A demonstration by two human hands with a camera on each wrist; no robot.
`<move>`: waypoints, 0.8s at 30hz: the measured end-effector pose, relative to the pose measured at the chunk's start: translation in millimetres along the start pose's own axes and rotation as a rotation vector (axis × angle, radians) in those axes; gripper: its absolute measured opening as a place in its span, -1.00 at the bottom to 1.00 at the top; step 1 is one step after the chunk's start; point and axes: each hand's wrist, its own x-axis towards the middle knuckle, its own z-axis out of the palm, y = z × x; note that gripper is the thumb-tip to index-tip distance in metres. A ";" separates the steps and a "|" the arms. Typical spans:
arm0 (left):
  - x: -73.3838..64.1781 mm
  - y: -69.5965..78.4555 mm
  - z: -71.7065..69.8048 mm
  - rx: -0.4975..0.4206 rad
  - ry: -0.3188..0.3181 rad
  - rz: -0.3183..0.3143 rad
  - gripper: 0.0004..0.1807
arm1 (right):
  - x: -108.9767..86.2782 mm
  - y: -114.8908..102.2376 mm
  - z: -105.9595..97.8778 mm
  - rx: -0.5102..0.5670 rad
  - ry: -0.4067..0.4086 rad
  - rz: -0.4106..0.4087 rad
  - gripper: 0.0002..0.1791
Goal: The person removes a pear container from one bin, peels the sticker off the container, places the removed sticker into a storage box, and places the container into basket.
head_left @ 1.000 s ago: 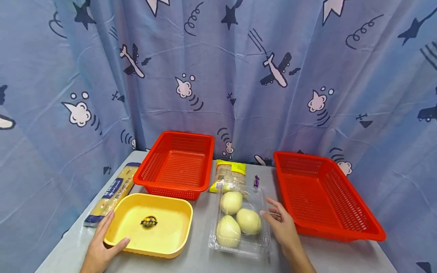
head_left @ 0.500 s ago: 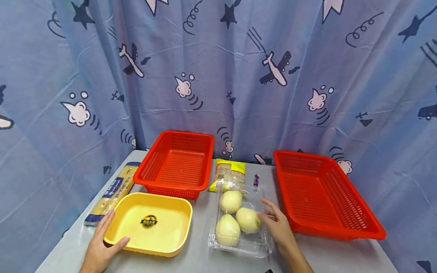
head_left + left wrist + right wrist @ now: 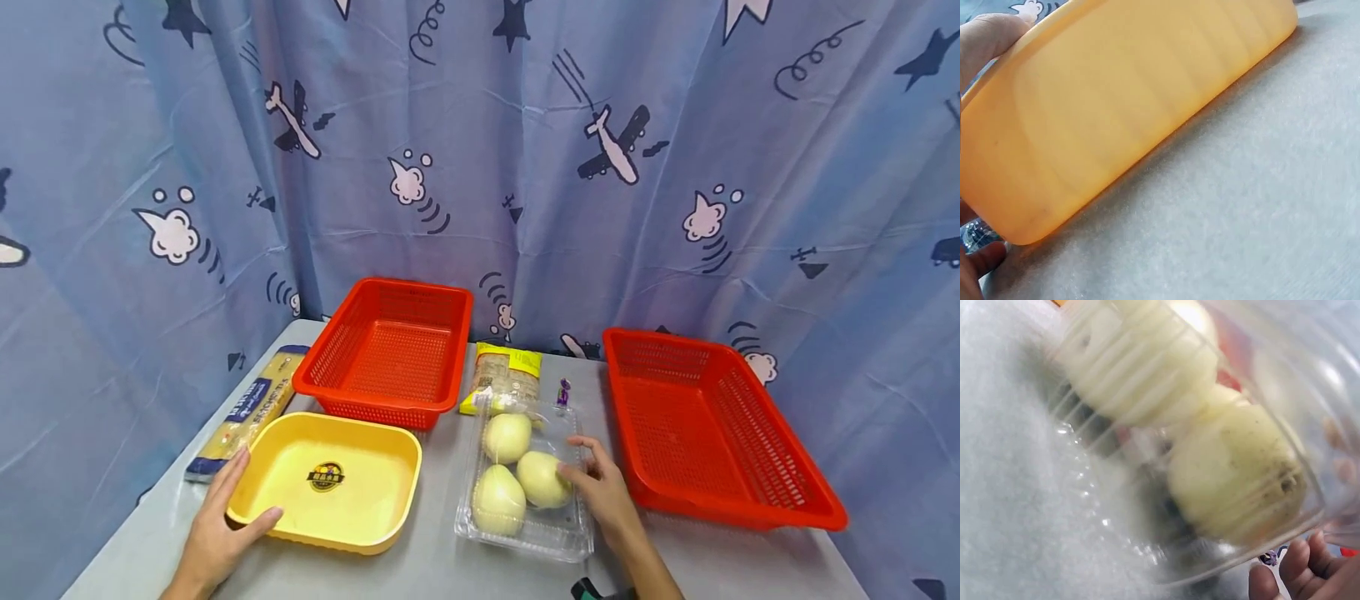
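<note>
My left hand [image 3: 213,529] holds the near-left corner of a yellow plastic basin [image 3: 375,500], its thumb over the near rim and its fingers along the left side. In the left wrist view the thumb [image 3: 994,39] lies on the rim of the basin [image 3: 1122,94]. My right hand [image 3: 607,500] grips the right edge of a clear plastic box [image 3: 540,542]. Pale yellow-green pears [image 3: 545,480] lie inside it. The right wrist view has curled fingertips [image 3: 1297,556] against the edge of the box, beside a pear [image 3: 1238,475].
Behind stand two red plastic baskets [image 3: 382,408] [image 3: 742,504], left and right. A pack of noodles [image 3: 247,412] lies at the far left. Beyond the box are a yellow-topped bag [image 3: 506,371] and a small purple-wrapped sweet [image 3: 563,392]. A patterned curtain [image 3: 480,208] closes off the back.
My right hand has moved slightly left, its thumb now over the pear box. The left hand keeps its place on the basin. The head view has shifted a little.
</note>
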 end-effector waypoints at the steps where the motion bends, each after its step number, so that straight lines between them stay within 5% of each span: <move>1: 1.2 1.0 -0.5 -0.003 0.009 0.010 0.00 | 1.0 -0.5 -0.3 0.005 -0.004 -0.003 -0.50; 8: 7.8 17.3 -6.1 -0.028 0.119 0.013 -0.07 | 3.1 -0.6 -0.5 0.042 -0.024 0.000 -0.50; 15: 18.4 44.7 -8.7 -0.130 0.293 0.124 -0.10 | 1.7 0.8 0.1 0.031 -0.023 0.010 -0.50; 24: 32.9 77.5 -1.3 -0.355 0.259 0.346 -0.05 | 1.3 1.3 -0.9 0.027 -0.017 -0.024 -0.55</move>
